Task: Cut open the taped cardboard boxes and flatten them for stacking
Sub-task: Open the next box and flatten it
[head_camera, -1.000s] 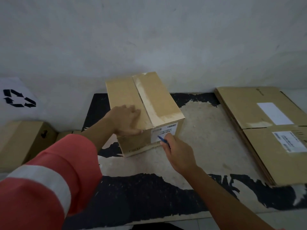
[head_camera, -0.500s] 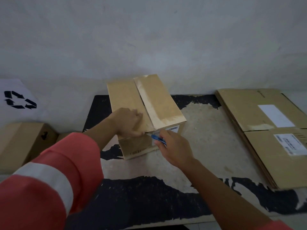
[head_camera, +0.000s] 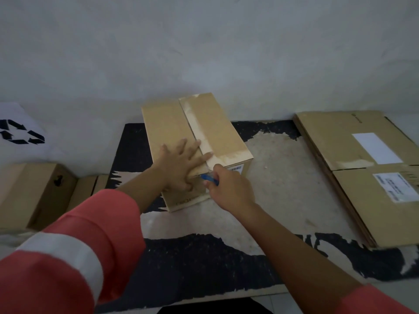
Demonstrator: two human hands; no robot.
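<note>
While the box [head_camera: 172, 123] sits in the middle of the worn black mat [head_camera: 204, 257], its tape [head_camera: 204, 132] unbroken along the top seam, the hands have shifted. Right hand [head_camera: 229, 191]: clamped round the blue cutter [head_camera: 207, 177], up from the label [head_camera: 235, 169] on the box's front face a second ago to the box's top front edge, at the near end of the seam. Blade tip too small to tell if it has entered the tape. Left hand [head_camera: 179, 164]: was curled on the lid, now flat with fingers spread, pressing the box top just left of the seam.

Judgement: bracing done, cut about to start; flattening not begun.

Around: stack of flattened boxes [head_camera: 340, 137] well right of the box; one closed carton [head_camera: 22, 191] well left of it, a recycling sign [head_camera: 20, 132] behind that.

In the way: the left fingertips lie just beside the seam, near the cutter's likely path away from the person.
</note>
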